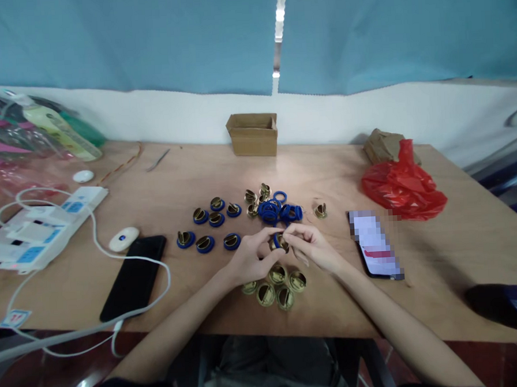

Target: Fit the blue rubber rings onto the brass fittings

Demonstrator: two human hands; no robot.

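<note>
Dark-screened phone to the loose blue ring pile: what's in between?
Head view: a loop of white cable, then seven gold parts with blue rings, then a few gold parts beside the loose rings.

Between left grip [253, 256] and right grip [312, 245], a tilted brass fitting [272, 246] carries a blue ring [277, 240]; loose rings [269, 212] lie just beyond, bare fittings [266, 295] nearer.

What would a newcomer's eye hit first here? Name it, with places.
A newcomer's eye would probably go first to the bright red plastic bag at the right of the table. Next might come the middle, where the left hand grips a gold-coloured piece with the right hand close against it, on the near side of a heap of blue rings.
</note>
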